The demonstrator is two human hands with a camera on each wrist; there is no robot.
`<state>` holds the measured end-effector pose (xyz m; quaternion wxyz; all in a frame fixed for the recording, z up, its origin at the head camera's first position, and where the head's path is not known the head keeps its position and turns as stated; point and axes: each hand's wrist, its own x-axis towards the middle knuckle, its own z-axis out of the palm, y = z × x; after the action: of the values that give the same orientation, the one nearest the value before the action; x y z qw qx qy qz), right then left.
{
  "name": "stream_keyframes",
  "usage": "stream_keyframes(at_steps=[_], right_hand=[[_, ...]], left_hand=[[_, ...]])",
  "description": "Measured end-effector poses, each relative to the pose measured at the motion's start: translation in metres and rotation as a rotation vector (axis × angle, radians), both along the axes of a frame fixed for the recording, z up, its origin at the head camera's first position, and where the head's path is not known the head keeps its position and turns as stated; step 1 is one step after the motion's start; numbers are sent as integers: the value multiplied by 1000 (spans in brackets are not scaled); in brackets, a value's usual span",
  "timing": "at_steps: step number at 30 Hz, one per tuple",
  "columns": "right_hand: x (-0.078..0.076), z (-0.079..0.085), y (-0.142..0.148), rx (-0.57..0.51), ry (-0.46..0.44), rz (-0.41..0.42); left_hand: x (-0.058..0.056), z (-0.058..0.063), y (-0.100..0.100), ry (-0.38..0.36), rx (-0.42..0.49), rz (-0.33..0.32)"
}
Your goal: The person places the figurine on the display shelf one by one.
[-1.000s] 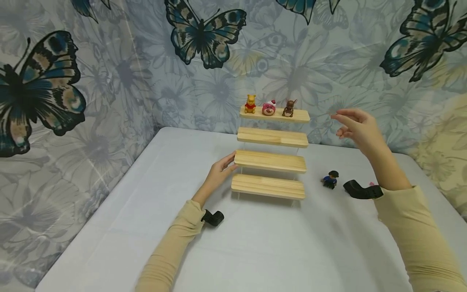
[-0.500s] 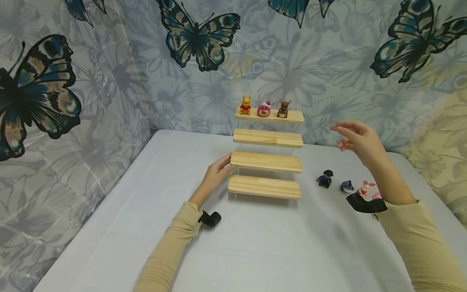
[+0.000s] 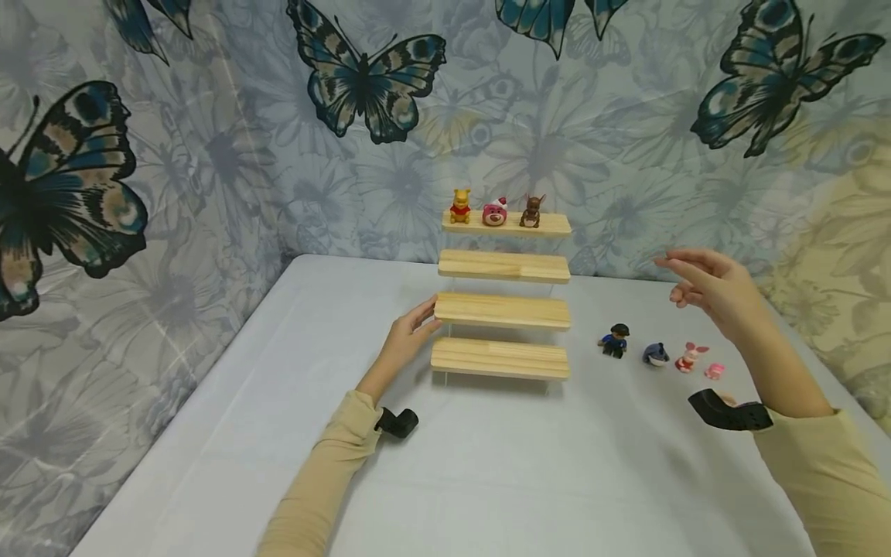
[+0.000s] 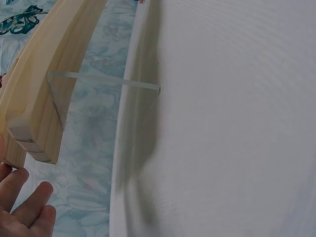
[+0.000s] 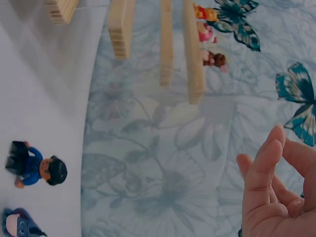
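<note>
A stepped wooden stand (image 3: 501,309) has several pale shelves on thin clear supports. My left hand (image 3: 406,336) touches the left end of its second shelf from the bottom; in the left wrist view the fingers (image 4: 35,205) are relaxed beside the wood. My right hand (image 3: 720,290) is raised in the air right of the stand, fingers loosely bent, with nothing seen in it. On the top shelf sit a yellow bear figurine (image 3: 460,206) in a red shirt, a pink bear-head figurine (image 3: 495,212) with a Santa hat and a brown long-eared figurine (image 3: 532,211).
On the white table (image 3: 529,472), right of the stand, are a toy figure in blue (image 3: 614,341) with a black cap, a blue-grey figurine (image 3: 656,355), a pink long-eared figurine (image 3: 691,357) and a small pink figurine (image 3: 715,371). Butterfly-print cloth (image 3: 592,162) hangs behind.
My right hand has sunk lower and then drifted right, towards me, uncovering the figurines behind its wrist. The left hand stays at the shelf end. The head view has shifted slightly.
</note>
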<state>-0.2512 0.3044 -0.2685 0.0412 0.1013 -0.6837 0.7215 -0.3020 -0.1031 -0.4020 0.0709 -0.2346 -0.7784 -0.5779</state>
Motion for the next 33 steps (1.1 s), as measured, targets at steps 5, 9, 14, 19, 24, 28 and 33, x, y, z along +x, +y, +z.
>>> stream_keyframes(at_steps=[5, 9, 14, 19, 24, 28, 33], right_hand=[[7, -3, 9, 18, -11, -2], [10, -8, 15, 23, -8, -12], [19, -16, 27, 47, -3, -9], [26, -23, 38, 56, 22, 2], [30, -25, 45, 29, 17, 25], [35, -25, 52, 50, 2, 9], [42, -28, 59, 80, 8, -9]], left_hand=[[-1, -3, 0, 7, 7, 3], [-1, -4, -1, 11, 16, -12], [16, 14, 1, -3, -28, -6], [26, 32, 3, 7, -65, 1], [24, 32, 2, 3, -53, 2], [17, 22, 2, 18, -50, -4], [1, 1, 1, 18, -47, 7]])
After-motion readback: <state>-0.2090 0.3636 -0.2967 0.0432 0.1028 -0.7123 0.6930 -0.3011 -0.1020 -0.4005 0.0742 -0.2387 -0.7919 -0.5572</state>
